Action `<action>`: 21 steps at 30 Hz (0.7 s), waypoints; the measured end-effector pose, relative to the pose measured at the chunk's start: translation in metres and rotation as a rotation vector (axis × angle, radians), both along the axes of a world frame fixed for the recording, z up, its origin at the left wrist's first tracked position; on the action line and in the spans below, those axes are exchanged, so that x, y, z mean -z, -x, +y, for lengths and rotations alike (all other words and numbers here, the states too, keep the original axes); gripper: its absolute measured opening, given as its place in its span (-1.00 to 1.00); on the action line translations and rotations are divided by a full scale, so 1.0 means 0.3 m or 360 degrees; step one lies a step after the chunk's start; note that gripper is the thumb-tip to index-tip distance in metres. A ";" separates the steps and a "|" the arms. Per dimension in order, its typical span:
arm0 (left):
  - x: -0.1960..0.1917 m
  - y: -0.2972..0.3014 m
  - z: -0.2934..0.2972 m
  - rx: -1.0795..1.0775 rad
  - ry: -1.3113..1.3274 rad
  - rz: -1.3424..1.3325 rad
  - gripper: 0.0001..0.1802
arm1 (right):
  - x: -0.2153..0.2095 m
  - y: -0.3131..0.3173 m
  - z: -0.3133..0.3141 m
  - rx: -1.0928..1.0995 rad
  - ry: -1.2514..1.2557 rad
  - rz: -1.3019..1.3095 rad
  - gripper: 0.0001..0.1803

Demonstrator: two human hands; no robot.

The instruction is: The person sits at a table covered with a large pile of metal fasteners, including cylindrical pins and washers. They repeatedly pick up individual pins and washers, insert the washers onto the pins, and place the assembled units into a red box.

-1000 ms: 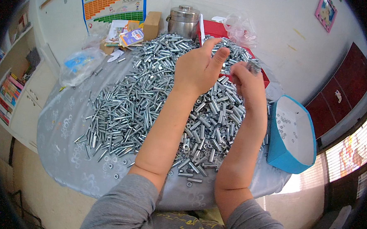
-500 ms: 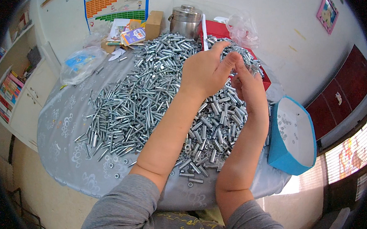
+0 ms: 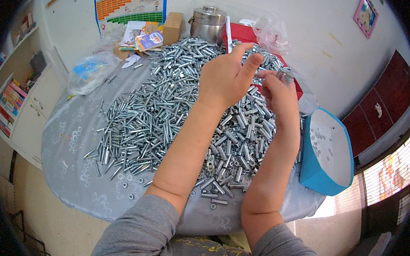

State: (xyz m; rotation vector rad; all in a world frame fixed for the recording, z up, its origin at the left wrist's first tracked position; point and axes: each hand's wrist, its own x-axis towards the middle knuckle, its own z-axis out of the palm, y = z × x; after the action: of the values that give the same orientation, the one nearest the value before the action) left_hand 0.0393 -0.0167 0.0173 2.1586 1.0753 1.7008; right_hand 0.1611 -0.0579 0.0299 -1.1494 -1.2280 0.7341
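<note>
Above the far right of a large heap of silvery metal bolts and sleeves (image 3: 154,120), my hands are raised close together. My left hand (image 3: 223,80) has its thumb and index finger stretched out and apart; its other fingers are hidden behind it, and no held thing shows. Beside it, my right hand (image 3: 279,95) is closed with curled fingers, one pointing toward the left thumb. Shiny metal shows at its top edge, but whether the fingers grip it I cannot tell. Behind the hands stands a red box (image 3: 297,89) heaped with more metal fasteners.
A blue bin (image 3: 325,173) with small rings sits at the table's right edge. At the back are a steel pot (image 3: 208,24), a cardboard box (image 3: 172,29) and clear plastic (image 3: 271,34). A plastic bag (image 3: 92,73) lies left on the grey tablecloth (image 3: 68,167).
My hands have moved slightly apart. The left thumb has come away from the right hand's fingertips, and the right fingers have curled lower. The heap looks the same.
</note>
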 end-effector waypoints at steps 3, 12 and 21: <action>-0.003 0.009 -0.001 0.0006 -0.0020 -0.0027 -0.27 | -0.016 -0.026 -0.009 -0.0101 0.0256 0.0030 -0.74; -0.001 0.009 0.006 -0.0051 -0.0035 -0.0008 -0.27 | -0.022 -0.038 -0.012 0.0051 0.0145 -0.0119 -0.75; -0.003 0.001 -0.006 0.0010 -0.0017 -0.0007 -0.30 | -0.005 -0.021 -0.001 -0.0027 0.0112 -0.0095 -0.69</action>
State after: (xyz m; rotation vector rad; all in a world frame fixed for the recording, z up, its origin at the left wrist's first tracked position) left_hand 0.0391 -0.0184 0.0183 2.1615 1.0596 1.7110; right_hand 0.1675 -0.0581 0.0313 -1.2275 -1.2714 0.7653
